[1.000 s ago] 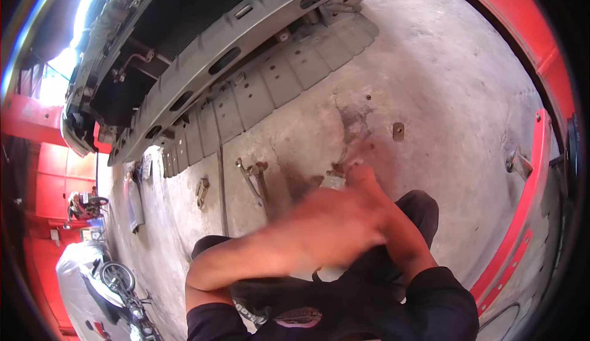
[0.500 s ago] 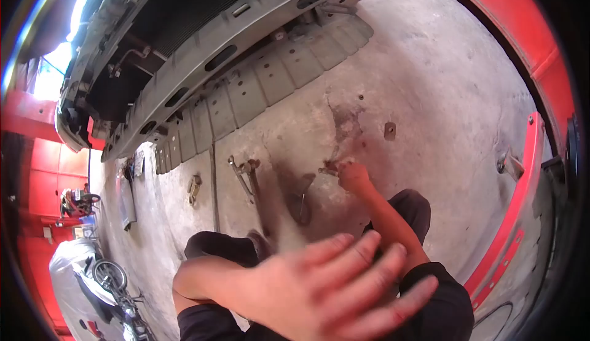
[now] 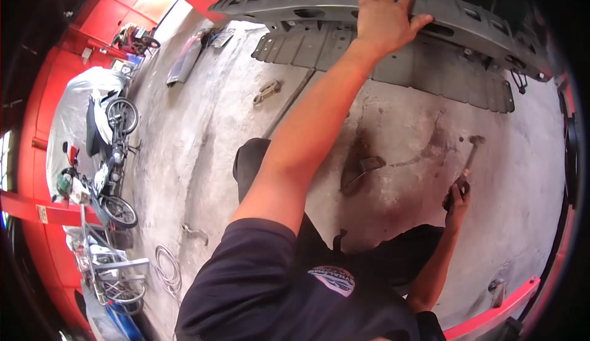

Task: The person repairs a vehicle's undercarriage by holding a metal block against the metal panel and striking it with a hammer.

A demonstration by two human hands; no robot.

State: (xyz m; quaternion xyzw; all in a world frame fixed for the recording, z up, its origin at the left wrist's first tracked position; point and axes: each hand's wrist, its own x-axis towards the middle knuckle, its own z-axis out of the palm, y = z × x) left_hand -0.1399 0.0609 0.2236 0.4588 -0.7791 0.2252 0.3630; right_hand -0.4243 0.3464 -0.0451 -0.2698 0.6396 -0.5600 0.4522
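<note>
My left hand [image 3: 386, 21] lies with fingers spread on the grey metal bumper beam [image 3: 332, 4] at the front of a vehicle, palm toward the metal and nothing in its grip. Out to the right, low over the concrete, my right hand [image 3: 456, 206] is wrapped round the dark grip of a hammer [image 3: 472, 154]; the hammer's head points away from me. Beneath the beam spreads a ribbed grey panel [image 3: 436, 70]. On the floor between my arms is a small bent metal bracket [image 3: 371, 164].
A metal part [image 3: 267, 92] lies on the floor to the left, beside a dark strip [image 3: 294, 100]. Farther left stand motorcycles [image 3: 114, 156] and a coiled hose [image 3: 167, 267]. A red metal bar [image 3: 495, 313] crosses the lower right.
My left hand has gone from just before the camera up to the beam. My right hand has come off the floor area with the hammer, and the view has swung left.
</note>
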